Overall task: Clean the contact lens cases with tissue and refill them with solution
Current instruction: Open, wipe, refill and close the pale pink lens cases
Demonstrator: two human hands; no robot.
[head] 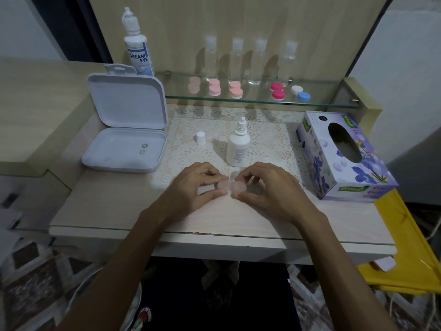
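Over table [119, 211], both hands' fingers [216, 174] pinch lens case [230, 186] lengthwise left-right.

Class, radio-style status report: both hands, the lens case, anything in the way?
Left hand and right hand both pinching pale pink lens case above the table. Uncapped solution bottle upright just behind. Nothing blocking.

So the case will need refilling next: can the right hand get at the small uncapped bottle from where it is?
Probably yes: the small bottle stands just beyond the right hand, nothing between, though its fingers now pinch the pink case.
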